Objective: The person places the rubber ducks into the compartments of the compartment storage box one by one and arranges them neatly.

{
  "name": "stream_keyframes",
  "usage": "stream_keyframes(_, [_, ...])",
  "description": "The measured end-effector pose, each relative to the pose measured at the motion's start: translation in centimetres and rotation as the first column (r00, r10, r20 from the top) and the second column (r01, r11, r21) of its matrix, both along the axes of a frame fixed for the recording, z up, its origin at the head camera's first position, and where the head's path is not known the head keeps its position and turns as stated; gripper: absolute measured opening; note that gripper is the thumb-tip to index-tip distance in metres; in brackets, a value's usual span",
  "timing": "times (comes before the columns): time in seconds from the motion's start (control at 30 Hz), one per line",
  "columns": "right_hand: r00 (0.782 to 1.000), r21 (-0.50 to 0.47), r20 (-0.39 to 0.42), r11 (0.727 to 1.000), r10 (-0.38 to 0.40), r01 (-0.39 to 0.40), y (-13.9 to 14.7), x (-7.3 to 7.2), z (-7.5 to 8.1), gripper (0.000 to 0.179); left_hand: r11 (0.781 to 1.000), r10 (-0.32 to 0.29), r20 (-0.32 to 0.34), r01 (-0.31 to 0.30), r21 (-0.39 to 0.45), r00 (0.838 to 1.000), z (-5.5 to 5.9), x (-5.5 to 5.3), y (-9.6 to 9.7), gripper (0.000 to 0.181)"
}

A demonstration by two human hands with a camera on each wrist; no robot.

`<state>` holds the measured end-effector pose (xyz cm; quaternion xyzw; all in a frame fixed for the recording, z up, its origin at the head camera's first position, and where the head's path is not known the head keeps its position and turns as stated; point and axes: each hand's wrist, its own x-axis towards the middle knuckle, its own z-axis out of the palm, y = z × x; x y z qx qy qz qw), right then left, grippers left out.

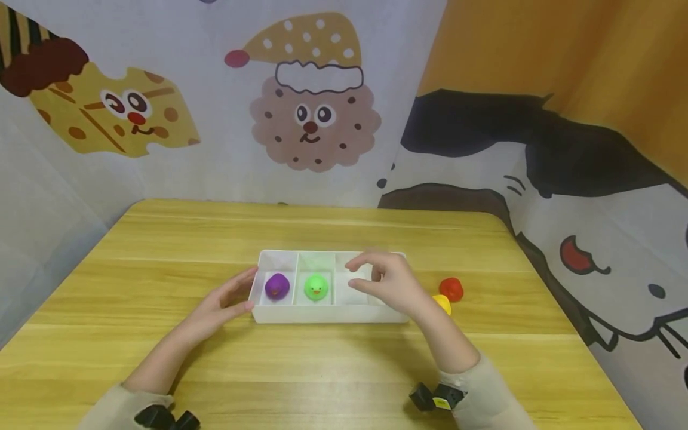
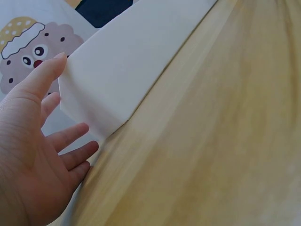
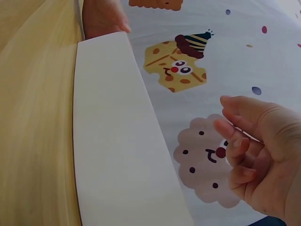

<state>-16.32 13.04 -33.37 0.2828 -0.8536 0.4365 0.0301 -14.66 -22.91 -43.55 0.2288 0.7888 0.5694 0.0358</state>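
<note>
A long white divided box (image 1: 322,314) lies across the wooden table. In its leftmost compartment sits a purple toy duck (image 1: 277,286), and the one beside it holds a green toy duck (image 1: 316,287) facing me. My left hand (image 1: 217,306) is at the box's left end, thumb at the near corner and fingers spread loosely along the end wall (image 2: 89,113). Over the right part of the box hovers my right hand (image 1: 389,280), thumb and forefinger apart with nothing between them. It hides part of the right-hand compartments. In the right wrist view its other fingers (image 3: 242,174) are loosely bent.
Right of the box, a red toy (image 1: 451,289) lies on the table (image 1: 301,370). Beside it is a yellow toy (image 1: 443,304), partly hidden behind my right wrist. A printed cartoon curtain (image 1: 204,179) hangs behind the table's far edge and along its sides.
</note>
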Motion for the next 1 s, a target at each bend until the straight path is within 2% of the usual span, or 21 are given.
stream_keyframes(0.17, [1.000, -0.008, -0.005, 1.000, -0.011, 0.011, 1.5, 0.7, -0.1, 0.022, 1.000, 0.001, 0.022, -0.001, 0.005, 1.000, 0.1, 0.0, 0.0, 0.063])
stream_keyframes(0.4, [0.998, 0.011, -0.016, 0.998, -0.057, 0.057, 3.9, 1.6, -0.3, 0.021, 1.000, 0.000, 0.007, 0.000, 0.003, 1.000, 0.0, 0.0, 0.0, 0.063])
stream_keyframes(0.6, [0.993, 0.026, -0.039, 0.994, -0.108, 0.109, 6.0, 2.0, -1.1, 0.023, 1.000, 0.001, 0.008, -0.001, 0.003, 1.000, 0.1, 0.1, 0.0, 0.062])
stream_keyframes(0.83, [0.994, -0.018, -0.055, 0.995, -0.094, 0.093, 8.1, 2.3, -1.9, 0.026, 1.000, 0.000, 0.018, -0.001, 0.008, 1.000, 0.2, 0.1, 0.0, 0.063])
stream_keyframes(1.0, [0.990, 0.029, -0.066, 0.992, -0.124, 0.127, 9.5, 2.6, -2.2, 0.025, 1.000, 0.001, 0.013, -0.001, 0.003, 1.000, 0.2, 0.1, 0.0, 0.063])
